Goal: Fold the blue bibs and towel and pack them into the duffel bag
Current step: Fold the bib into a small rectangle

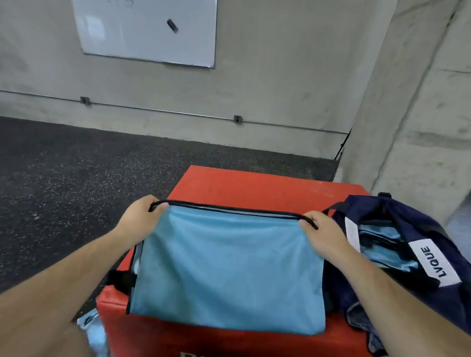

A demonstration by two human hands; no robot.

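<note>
Blue cloth [228,269]: light blue with black trim, spread over the top of the red box [255,190]. Its near edge lies along the box's front edge. Its far edge is stretched straight between the two hands. A second layer shows under the far edge and down the left side. Whether it is a bib or the towel cannot be told.
Left hand [141,219]: at the cloth's far left corner, above the box's left side. The thumb and curled fingers pinch the black-trimmed edge.
Right hand [322,236]: at the cloth's far right corner. The thumb and curled fingers pinch the trim in the same way.
Forearms: both bare, reaching in over the front of the box.
Duffel bag [408,216]: navy, sitting on the right part of the box just beside the cloth. Its top is open and a white label on it reads "LVQUE".
Folded blue fabric [382,242]: light blue, lying inside the bag's opening.
Red box: white letters starting "PLYO" run along its front face, cut off by the picture's lower edge.
Black strap [120,279]: at the box's left edge, partly under the cloth.
Shiny silver thing [93,324]: low at the box's front left corner. What it is cannot be told.
Floor [63,181]: dark speckled surface to the left of and behind the box.
Concrete pillar [440,108]: behind the box to the right.
Whiteboard [144,21]: on the concrete wall well behind the box, to the left.
Small black item [172,25]: stuck on the whiteboard.
</note>
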